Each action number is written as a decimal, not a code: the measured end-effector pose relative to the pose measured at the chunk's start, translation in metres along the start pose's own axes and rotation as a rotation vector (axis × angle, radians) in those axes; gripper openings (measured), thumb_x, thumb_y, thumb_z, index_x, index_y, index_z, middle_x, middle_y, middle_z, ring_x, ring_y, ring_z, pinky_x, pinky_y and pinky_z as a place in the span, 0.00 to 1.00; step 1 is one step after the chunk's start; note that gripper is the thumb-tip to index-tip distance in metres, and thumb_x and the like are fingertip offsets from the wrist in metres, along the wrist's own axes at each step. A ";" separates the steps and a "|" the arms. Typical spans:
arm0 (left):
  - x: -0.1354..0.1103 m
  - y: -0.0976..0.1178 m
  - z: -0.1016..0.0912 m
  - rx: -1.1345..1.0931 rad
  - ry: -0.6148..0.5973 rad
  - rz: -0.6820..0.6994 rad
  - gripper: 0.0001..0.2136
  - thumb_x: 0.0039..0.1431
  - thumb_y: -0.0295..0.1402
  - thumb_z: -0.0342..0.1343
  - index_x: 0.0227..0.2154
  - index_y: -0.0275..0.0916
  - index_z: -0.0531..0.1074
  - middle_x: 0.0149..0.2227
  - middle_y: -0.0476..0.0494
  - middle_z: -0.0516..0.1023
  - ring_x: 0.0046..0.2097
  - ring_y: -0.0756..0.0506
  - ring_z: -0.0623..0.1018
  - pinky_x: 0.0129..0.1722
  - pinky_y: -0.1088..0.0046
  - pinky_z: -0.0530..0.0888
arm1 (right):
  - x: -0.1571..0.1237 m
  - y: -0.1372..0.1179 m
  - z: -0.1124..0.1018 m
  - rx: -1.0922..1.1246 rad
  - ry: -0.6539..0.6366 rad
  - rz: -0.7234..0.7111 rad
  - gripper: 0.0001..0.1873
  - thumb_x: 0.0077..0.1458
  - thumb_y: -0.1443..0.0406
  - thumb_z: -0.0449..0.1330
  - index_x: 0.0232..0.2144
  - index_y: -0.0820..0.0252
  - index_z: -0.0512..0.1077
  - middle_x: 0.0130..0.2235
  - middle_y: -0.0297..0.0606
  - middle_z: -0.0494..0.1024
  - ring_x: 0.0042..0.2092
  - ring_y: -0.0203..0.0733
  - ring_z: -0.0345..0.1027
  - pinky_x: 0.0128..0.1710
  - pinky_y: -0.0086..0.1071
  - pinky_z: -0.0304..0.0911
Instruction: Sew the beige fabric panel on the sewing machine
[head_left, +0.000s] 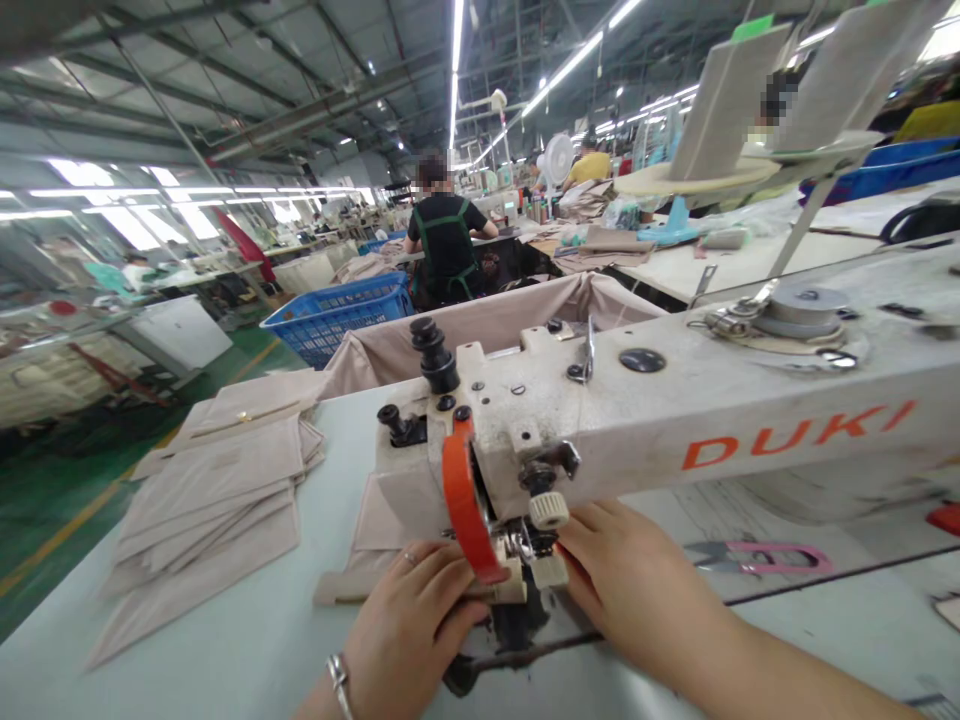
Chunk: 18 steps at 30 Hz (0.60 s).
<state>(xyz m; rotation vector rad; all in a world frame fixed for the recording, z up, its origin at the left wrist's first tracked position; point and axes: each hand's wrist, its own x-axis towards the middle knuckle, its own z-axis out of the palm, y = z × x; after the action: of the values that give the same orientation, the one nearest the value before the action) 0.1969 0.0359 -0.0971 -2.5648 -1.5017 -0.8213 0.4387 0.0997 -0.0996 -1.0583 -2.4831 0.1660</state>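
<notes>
A white sewing machine head [600, 400] lettered DUKI, with an orange guard [466, 500], stands over the worktable. Under its needle area lies a folded beige fabric piece [345, 588], with a strip along its front edge. My left hand [416, 625] is closed on this strip just left of the needle area, thumb against the near edge. On the other side, my right hand [630, 580] reaches in beside the presser foot [551, 572]. Its fingers are bent and close together, and the machine parts hide their tips and whatever they hold.
Stacked beige fabric pieces [217, 500], the top one with a zipper, lie at left. Pink-handled thread snips [780, 557] rest under the machine arm. Behind are a cloth-lined trough [480, 335], a blue basket [337, 310], thread cones [727, 105] and a seated co-worker [446, 235].
</notes>
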 end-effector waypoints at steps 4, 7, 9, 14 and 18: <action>-0.004 -0.005 0.006 -0.158 -0.063 -0.175 0.07 0.65 0.33 0.57 0.43 0.47 0.77 0.41 0.50 0.84 0.42 0.45 0.83 0.42 0.70 0.81 | -0.002 0.005 0.002 0.031 -0.061 0.058 0.13 0.64 0.68 0.55 0.26 0.59 0.71 0.30 0.38 0.72 0.36 0.47 0.64 0.38 0.40 0.59; -0.006 -0.003 0.007 -0.190 -0.074 -0.235 0.11 0.59 0.31 0.61 0.45 0.46 0.77 0.42 0.49 0.84 0.43 0.43 0.83 0.44 0.66 0.81 | -0.005 -0.001 0.002 0.219 -0.103 -0.063 0.09 0.63 0.66 0.58 0.30 0.57 0.73 0.34 0.36 0.74 0.41 0.45 0.64 0.43 0.39 0.59; -0.004 0.001 0.007 -0.194 -0.055 -0.196 0.13 0.58 0.31 0.62 0.46 0.46 0.77 0.43 0.48 0.84 0.44 0.42 0.83 0.45 0.65 0.81 | -0.006 -0.006 0.003 0.309 -0.158 -0.138 0.05 0.62 0.66 0.59 0.33 0.55 0.74 0.39 0.34 0.75 0.44 0.44 0.64 0.46 0.39 0.58; 0.005 0.012 0.007 -0.256 -0.024 -0.182 0.07 0.62 0.28 0.57 0.37 0.46 0.79 0.36 0.51 0.84 0.39 0.45 0.83 0.42 0.68 0.81 | -0.008 -0.014 0.005 0.299 -0.218 -0.108 0.07 0.63 0.67 0.56 0.34 0.54 0.74 0.42 0.35 0.74 0.46 0.46 0.63 0.45 0.41 0.58; 0.001 0.010 0.007 -0.168 -0.015 -0.152 0.05 0.61 0.32 0.59 0.39 0.46 0.78 0.38 0.50 0.84 0.40 0.44 0.83 0.43 0.66 0.81 | -0.010 -0.012 0.006 0.286 -0.220 -0.075 0.07 0.63 0.66 0.56 0.36 0.53 0.75 0.42 0.37 0.73 0.46 0.48 0.63 0.45 0.42 0.57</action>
<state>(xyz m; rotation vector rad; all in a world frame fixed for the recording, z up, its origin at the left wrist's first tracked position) 0.2089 0.0337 -0.1007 -2.6018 -1.7192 -0.9881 0.4345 0.0851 -0.1047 -0.8655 -2.5844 0.6241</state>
